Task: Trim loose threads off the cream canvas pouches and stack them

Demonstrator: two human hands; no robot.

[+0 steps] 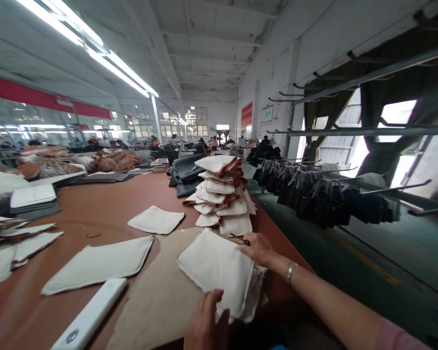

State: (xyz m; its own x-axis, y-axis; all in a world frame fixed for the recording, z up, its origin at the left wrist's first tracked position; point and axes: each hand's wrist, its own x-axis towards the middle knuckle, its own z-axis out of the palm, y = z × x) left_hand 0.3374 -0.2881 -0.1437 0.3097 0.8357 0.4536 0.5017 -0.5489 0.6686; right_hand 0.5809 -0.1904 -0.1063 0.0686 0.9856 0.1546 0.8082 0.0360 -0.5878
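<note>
Cream stitched fabric pieces [217,270] lie in a small uneven pile on brown paper at the table's front edge. At the pile's near left edge is my left hand [206,321], its fingers stretched and apart, with nothing visible in them; its lower part is cut off by the frame. My right hand [258,250] is closed around a small dark pointed tool [241,238], which looks like thread snips, at the pile's far right corner. Just behind stands a tall stack of cream pieces [215,187] with brown edges.
Two loose cream pieces [100,262] lie left on the brown table [95,204], near a long white object [91,316]. More fabric piles [32,197] line the left side. Black goods [186,172] sit behind the stack. A metal rack with hanging dark items [314,194] stands right.
</note>
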